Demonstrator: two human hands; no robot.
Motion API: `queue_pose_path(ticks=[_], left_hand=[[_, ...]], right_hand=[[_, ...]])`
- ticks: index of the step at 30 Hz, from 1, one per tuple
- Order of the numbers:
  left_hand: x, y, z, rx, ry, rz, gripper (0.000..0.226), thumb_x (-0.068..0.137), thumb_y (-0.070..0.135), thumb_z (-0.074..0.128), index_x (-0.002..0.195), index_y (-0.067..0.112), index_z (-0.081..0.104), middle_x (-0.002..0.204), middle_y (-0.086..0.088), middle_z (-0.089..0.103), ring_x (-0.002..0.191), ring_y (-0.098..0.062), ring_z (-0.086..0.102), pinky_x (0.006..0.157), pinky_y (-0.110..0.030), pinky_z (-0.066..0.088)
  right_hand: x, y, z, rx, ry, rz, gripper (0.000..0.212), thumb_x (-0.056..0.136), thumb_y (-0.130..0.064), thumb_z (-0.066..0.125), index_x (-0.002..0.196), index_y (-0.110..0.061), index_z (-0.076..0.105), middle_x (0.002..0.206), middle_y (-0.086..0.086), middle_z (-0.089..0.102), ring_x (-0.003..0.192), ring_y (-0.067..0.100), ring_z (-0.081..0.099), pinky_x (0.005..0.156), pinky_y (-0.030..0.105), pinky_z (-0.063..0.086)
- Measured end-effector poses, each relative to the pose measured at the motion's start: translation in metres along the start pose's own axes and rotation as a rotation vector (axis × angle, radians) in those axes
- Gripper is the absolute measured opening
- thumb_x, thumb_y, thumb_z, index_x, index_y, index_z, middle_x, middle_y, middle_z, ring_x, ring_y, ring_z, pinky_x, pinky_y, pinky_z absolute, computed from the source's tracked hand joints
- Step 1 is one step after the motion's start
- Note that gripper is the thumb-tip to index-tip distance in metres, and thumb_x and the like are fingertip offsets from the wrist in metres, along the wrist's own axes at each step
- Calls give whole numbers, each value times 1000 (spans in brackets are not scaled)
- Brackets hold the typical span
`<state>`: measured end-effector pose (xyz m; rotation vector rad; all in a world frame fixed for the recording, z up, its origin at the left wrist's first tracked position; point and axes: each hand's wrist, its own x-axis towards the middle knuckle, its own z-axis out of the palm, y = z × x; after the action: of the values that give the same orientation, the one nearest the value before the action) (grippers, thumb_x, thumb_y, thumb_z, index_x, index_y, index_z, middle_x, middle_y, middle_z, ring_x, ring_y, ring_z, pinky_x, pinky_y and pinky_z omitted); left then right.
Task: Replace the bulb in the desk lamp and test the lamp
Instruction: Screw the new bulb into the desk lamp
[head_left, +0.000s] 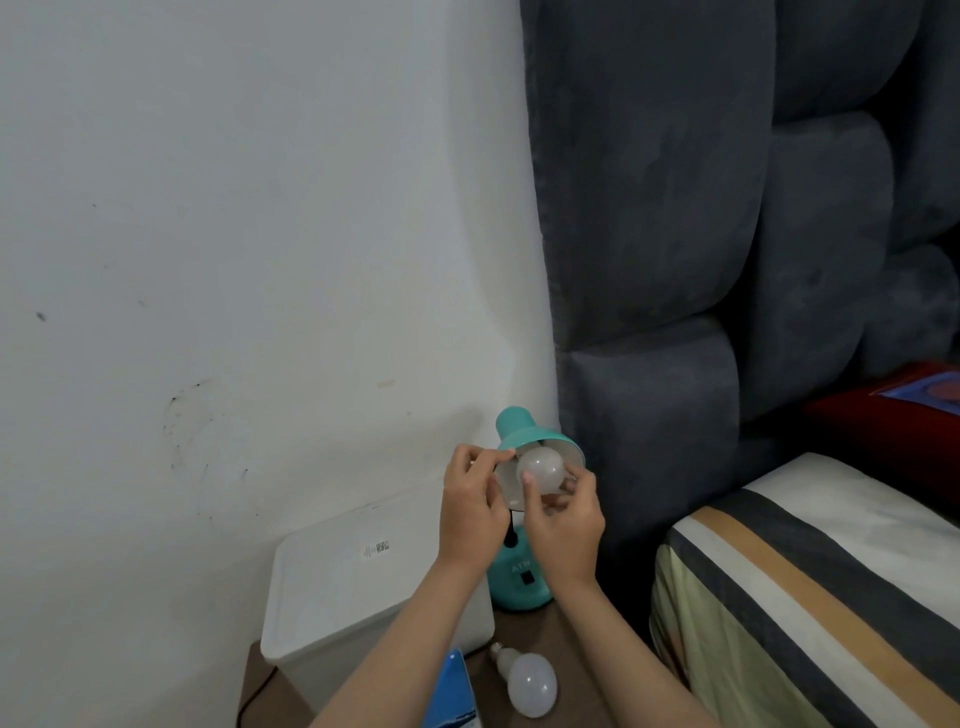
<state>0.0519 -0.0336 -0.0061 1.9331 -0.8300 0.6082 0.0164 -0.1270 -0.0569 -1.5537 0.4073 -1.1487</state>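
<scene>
A teal desk lamp stands on a small wooden table, its base (519, 582) partly behind my wrists and its shade (524, 431) tilted toward me. A white bulb (543, 467) sits in the mouth of the shade. My right hand (563, 525) wraps its fingers around that bulb from below and the sides. My left hand (470, 506) pinches the left rim of the shade. A second white bulb (527, 683) lies loose on the table in front, its screw cap pointing up-left.
A white plastic box (358, 597) stands left of the lamp against the white wall. A blue carton (452, 691) lies at the table's front edge. A dark padded headboard (675, 260) and a striped bed (810, 587) are to the right.
</scene>
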Motion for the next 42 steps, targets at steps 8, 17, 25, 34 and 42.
queue_pose_path(ticks=[8, 17, 25, 34, 42], left_hand=[[1, -1, 2, -3, 10, -21, 46, 77, -15, 49, 101, 23, 62, 94, 2, 47, 84, -15, 55, 67, -32, 53], [-1, -1, 2, -5, 19, -9, 44, 79, -13, 51, 103, 21, 63, 94, 2, 48, 84, -14, 55, 67, -30, 54], [-2, 1, 1, 5, 14, 3, 43, 78, -14, 50, 104, 18, 64, 93, 2, 47, 82, -13, 54, 65, -24, 50], [-2, 1, 1, 11, 5, 1, 40, 79, -12, 51, 102, 19, 63, 93, 2, 47, 83, -12, 54, 66, -27, 52], [-2, 0, 2, 17, 8, -12, 41, 81, -11, 53, 103, 22, 62, 94, 5, 46, 85, -10, 53, 69, -27, 54]], right_hand=[[-5, 4, 5, -83, -16, -132, 49, 77, -11, 76, 121, -10, 55, 110, 11, 52, 88, 17, 60, 74, 4, 48], [-6, 3, 7, -40, -24, -149, 56, 76, -7, 76, 125, -8, 49, 118, 9, 45, 99, 12, 55, 79, 5, 47], [-2, -2, 6, 13, 37, -26, 51, 76, -20, 78, 117, -11, 49, 116, 8, 52, 94, 11, 60, 73, 13, 53], [-2, 2, 6, 30, 21, 11, 49, 79, -34, 73, 119, -18, 50, 111, 7, 58, 90, 14, 65, 69, 22, 58], [-7, 7, 3, -80, -21, -115, 50, 79, -16, 74, 124, -16, 53, 110, 9, 51, 89, 19, 62, 74, 27, 58]])
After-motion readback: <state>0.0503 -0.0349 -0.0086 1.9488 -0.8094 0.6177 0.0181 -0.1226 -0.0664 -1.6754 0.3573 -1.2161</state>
